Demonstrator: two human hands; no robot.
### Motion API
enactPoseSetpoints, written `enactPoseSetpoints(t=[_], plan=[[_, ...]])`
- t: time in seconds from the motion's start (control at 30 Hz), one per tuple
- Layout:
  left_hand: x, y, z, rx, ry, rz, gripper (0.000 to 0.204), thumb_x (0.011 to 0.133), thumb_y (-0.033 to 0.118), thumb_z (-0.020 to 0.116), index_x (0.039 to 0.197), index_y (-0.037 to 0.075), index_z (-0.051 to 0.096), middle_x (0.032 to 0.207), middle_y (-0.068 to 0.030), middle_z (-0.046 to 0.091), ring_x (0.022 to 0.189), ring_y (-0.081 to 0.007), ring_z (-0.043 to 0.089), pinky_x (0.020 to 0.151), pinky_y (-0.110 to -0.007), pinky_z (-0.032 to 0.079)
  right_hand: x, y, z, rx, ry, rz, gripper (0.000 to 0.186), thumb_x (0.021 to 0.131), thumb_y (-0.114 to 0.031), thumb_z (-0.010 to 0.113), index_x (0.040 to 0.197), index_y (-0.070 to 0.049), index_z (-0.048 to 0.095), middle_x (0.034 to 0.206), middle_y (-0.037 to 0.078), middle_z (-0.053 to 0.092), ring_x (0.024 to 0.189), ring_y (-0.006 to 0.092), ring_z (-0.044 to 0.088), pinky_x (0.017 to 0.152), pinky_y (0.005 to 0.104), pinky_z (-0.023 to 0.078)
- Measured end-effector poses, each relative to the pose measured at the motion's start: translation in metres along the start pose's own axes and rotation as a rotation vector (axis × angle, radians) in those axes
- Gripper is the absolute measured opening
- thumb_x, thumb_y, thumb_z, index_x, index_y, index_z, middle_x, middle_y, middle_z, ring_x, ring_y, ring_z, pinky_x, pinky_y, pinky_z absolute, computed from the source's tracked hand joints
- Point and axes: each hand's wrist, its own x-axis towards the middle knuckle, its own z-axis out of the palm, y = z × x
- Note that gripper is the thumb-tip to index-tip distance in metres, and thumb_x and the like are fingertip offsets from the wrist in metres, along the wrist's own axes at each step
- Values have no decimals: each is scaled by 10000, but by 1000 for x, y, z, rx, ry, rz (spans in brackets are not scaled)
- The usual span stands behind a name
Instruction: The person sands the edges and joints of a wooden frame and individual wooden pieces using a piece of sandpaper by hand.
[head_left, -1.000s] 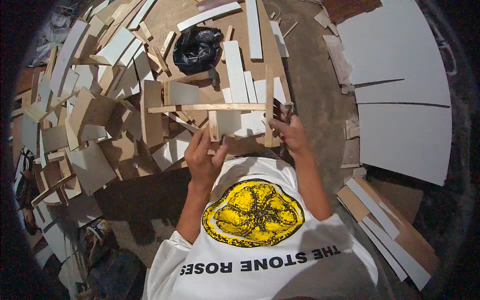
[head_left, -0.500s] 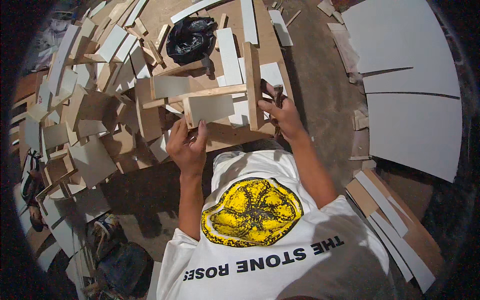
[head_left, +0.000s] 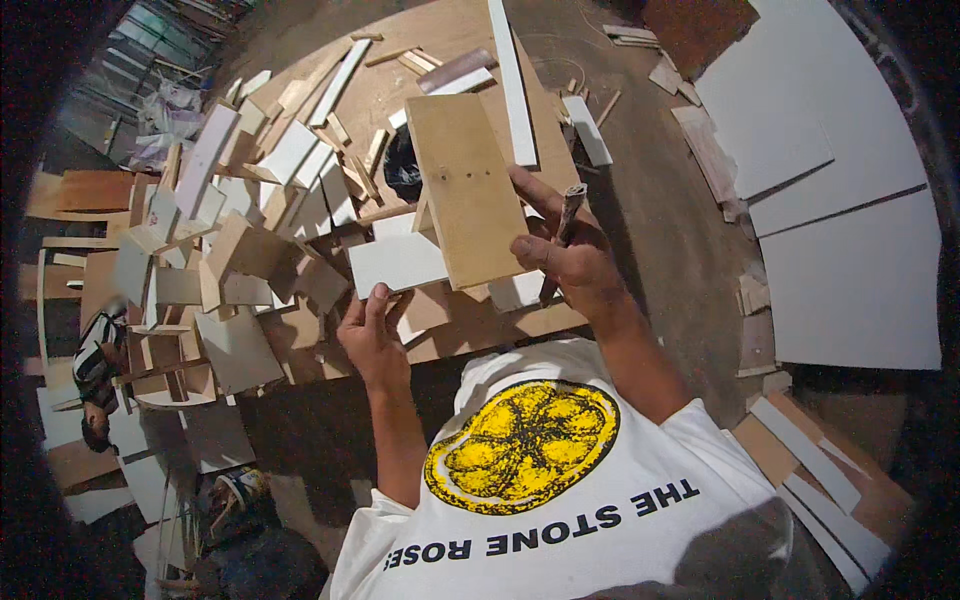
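Observation:
I hold a small wooden assembly up over the workbench: a pale tan board [head_left: 465,200] with a row of small holes faces me, joined to a white panel [head_left: 395,262] that reaches leftward. My right hand [head_left: 565,260] grips the tan board at its right edge, along with an upright dark, worn tool handle [head_left: 571,205]; the rest of that tool is hidden. My left hand [head_left: 375,340] pinches the lower edge of the white panel. A black plastic bag [head_left: 403,160] lies partly hidden behind the assembly.
The workbench [head_left: 540,320] carries several loose strips and a heap of boxy pieces [head_left: 250,260] on the left. Large white sheets [head_left: 850,280] lie at right, cut boards [head_left: 820,475] at lower right. A person in striped clothing [head_left: 100,365] is at far left.
The assembly has turned so the tan board's broad face shows and now covers much of the black bag. Both hands have shifted with it, and more of the room's left shows.

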Motion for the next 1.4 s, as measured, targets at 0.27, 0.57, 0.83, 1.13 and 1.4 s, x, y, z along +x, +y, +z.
enactPoseSetpoints(t=[0.27, 0.57, 0.83, 1.13, 1.4], plan=[[4, -7, -13, -138, -75, -50, 228, 1012, 103, 630, 1155, -72, 656, 1100, -126, 704, 1053, -226, 703, 962, -429, 624, 12, -1, 20, 50, -32, 73, 796, 867, -104, 714, 1572, 10, 360, 1402, 120, 600, 1186, 147, 600, 984, 275, 470], [-8, 13, -31, -159, -21, -11, 349, 959, 114, 650, 1271, -31, 590, 1171, -115, 688, 1077, -230, 695, 993, -416, 587, 24, 3, 72, 62, -154, 56, 794, 870, -95, 668, 1583, 15, 337, 1474, 75, 536, 785, 10, 461, 671, 191, 388], [8, 30, -49, -339, -1, 34, 356, 977, 66, 594, 1316, -38, 575, 1206, -153, 682, 1102, -265, 699, 989, -417, 600, 48, -6, 108, -75, -210, 4, 800, 887, -80, 627, 1604, 11, 284, 1533, 84, 482, 734, 0, 425, 621, 175, 365], [16, 23, -59, -308, -45, -24, 386, 974, 65, 575, 1345, -37, 546, 1242, -144, 661, 1147, -266, 674, 1035, -437, 569, 52, 11, 110, 49, -226, 36, 769, 917, -69, 662, 1590, 24, 302, 1598, 163, 402, 1407, 194, 451, 1131, 335, 392], [23, 31, -72, -360, -115, -101, 374, 983, 64, 580, 1339, -47, 547, 1242, -155, 659, 1133, -261, 679, 1026, -441, 579, 33, 11, 138, -27, -90, -5, 813, 898, -88, 655, 1598, 46, 264, 1544, 173, 465, 1406, 215, 455, 1166, 348, 336]])
